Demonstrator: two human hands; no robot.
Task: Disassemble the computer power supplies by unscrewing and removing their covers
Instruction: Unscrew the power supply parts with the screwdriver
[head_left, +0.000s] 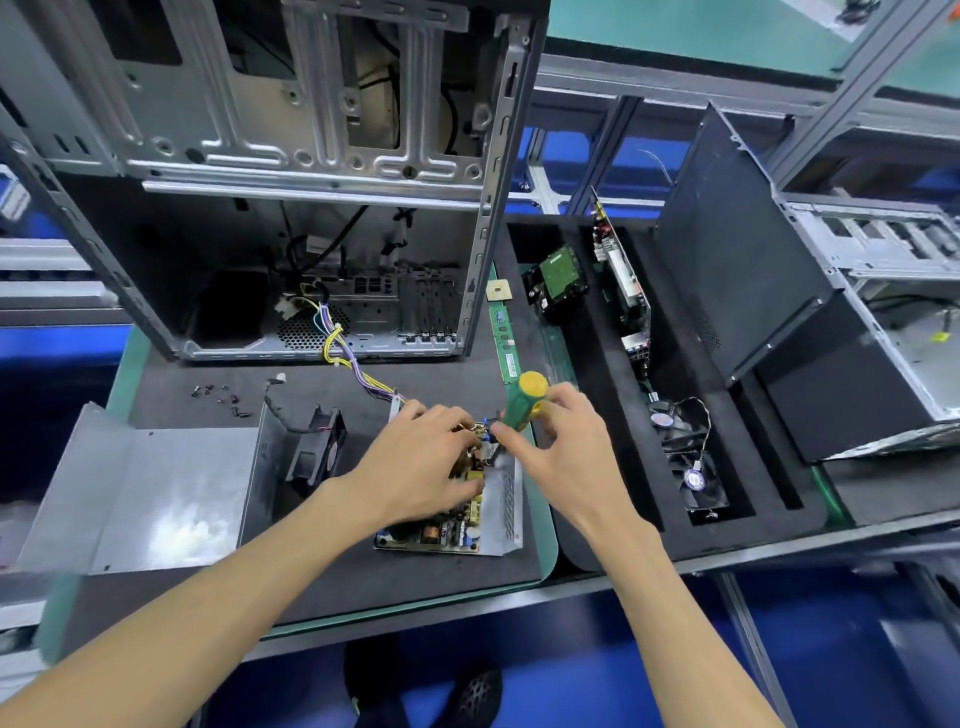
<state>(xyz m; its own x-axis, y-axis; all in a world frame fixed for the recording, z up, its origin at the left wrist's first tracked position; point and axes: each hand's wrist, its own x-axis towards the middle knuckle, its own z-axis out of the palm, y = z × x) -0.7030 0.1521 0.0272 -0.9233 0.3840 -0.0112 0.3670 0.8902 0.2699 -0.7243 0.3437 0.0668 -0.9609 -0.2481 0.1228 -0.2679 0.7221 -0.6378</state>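
Left hand (421, 462) presses open power supply (467, 514); right hand (566, 441) grips screwdriver (522, 402) above it.

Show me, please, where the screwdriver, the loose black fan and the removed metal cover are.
screwdriver (521, 405): head view, on its green handle.
loose black fan (318, 451): head view, on its frame.
removed metal cover (156, 493): head view, on its flat panel.
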